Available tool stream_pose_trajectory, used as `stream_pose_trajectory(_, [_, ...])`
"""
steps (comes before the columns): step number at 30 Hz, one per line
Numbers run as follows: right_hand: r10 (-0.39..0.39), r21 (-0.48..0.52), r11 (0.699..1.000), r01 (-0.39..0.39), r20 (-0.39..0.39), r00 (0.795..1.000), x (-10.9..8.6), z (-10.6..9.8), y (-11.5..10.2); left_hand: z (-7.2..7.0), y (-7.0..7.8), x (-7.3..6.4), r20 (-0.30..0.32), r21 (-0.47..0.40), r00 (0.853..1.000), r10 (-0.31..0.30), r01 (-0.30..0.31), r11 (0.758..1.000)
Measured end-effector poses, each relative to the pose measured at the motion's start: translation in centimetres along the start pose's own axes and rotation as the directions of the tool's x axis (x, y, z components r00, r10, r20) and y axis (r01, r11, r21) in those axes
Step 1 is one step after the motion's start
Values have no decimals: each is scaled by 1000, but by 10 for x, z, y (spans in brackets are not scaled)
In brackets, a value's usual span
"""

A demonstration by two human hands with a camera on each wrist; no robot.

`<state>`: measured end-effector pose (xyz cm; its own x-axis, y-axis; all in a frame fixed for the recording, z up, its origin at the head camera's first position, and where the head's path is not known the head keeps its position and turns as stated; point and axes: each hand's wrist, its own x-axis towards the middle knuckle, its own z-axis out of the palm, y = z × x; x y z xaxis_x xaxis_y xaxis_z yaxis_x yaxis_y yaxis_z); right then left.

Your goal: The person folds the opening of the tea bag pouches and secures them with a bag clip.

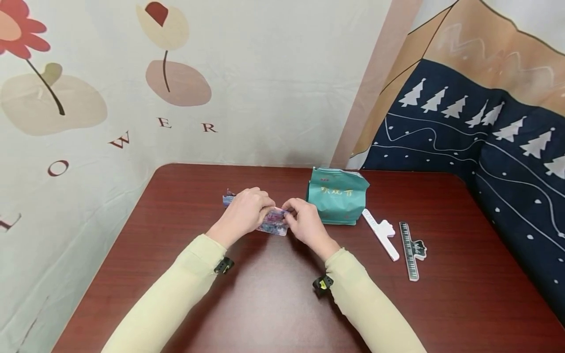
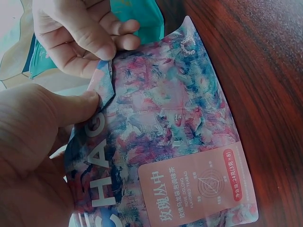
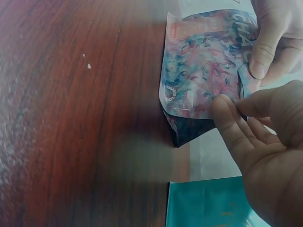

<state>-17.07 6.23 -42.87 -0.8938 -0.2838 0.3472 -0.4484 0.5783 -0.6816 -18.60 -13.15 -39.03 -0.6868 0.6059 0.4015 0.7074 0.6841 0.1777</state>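
Observation:
A multicoloured tea pouch [image 1: 274,223], painted in pink and blue with a pink label [image 2: 194,184], stands bottom-down on the table between both hands. Its top edge is folded over into a strip [image 2: 105,85]. My left hand [image 1: 247,211] grips that folded top, the thumb [image 2: 78,106] lying along the fold. At the other end of the fold, my right hand [image 1: 306,223] pinches the pouch's top corner between thumb and fingertips. Part of the pouch is hidden behind the left hand in the head view.
Just beyond my right hand stands a green paper-like bag [image 1: 337,198] with gold lettering, its top folded. To its right lie a white clip [image 1: 381,235] and a black-and-white piano-key clip [image 1: 411,252]. A patterned curtain [image 1: 265,98] hangs behind the brown table [image 1: 273,304].

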Motion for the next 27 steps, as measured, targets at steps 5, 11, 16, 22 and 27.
stream_pose_trajectory(5, [-59, -5, 998, 58, -36, 998, 0, 1, 1, 0, 0, 0, -4, -6, 1000, -5, 5, 1000])
stream_pose_trajectory(11, [-84, -25, 996, 83, -55, 995, -2, 4, 1, 0, 1, 0, 12, 8, 1000, -21, 21, 1000])
stream_pose_trajectory(16, [-94, -38, 995, 91, -75, 993, -2, 4, 2, 1, 3, 1, -2, 33, 1000, -2, 2, 999])
stream_pose_trajectory(22, [-117, -40, 993, 114, -102, 988, -2, 5, 2, 5, 5, 1, -33, 73, 999, 4, -1, 997])
stream_pose_trajectory(27, [-113, -42, 993, 109, -95, 989, -3, 5, 2, 10, 8, 1, -59, 160, 998, 20, -10, 987])
